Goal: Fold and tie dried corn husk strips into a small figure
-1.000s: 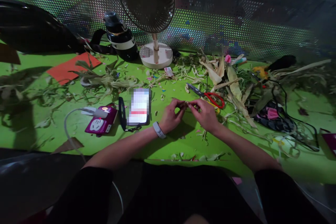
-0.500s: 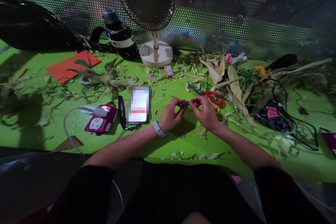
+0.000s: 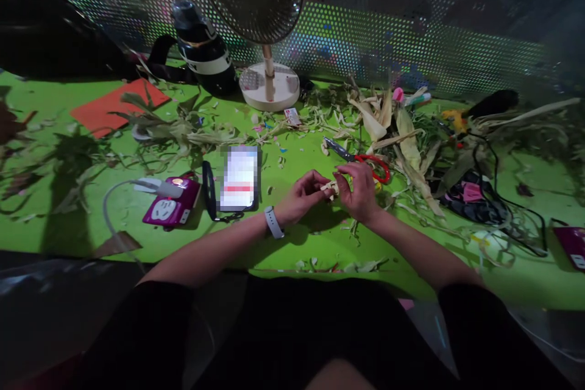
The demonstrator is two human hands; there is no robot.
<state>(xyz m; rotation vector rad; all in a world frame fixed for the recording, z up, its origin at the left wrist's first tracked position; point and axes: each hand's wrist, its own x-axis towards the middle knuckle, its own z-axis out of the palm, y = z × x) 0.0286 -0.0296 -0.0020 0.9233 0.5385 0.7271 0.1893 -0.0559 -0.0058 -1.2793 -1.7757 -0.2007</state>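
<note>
Two bare hands meet over the middle of the green table [image 3: 269,250], nearer its front edge than its back one. The left hand [image 3: 302,196], with a pale wristband [image 3: 273,222] behind it, pinches a small pale piece [image 3: 329,188] between thumb and fingers. The right hand [image 3: 359,191] is half curled at the piece's other side; whether its fingertips touch it cannot be told. Just beyond the right hand lie red-handled scissors [image 3: 357,160], blades toward the back edge, with the hand covering part of the handles. Dried husks [image 3: 406,146] spread from there toward the right edge, near a dark patterned pouch [image 3: 478,201] and a looped black cord [image 3: 498,164]. Left of the hands are a phone [image 3: 238,178] and, closer to the left edge, a purple socket block [image 3: 171,202] with a white plug [image 3: 159,187]. Along the back edge stand a fan [image 3: 269,88] and a black bottle [image 3: 208,58], with an orange sheet [image 3: 121,108] and a black bag [image 3: 55,36] farther left. The fan's top and the bag's left end are cut off, the phone's screen is partly pixelated, and the piece's exact shape is too small to make out.
</note>
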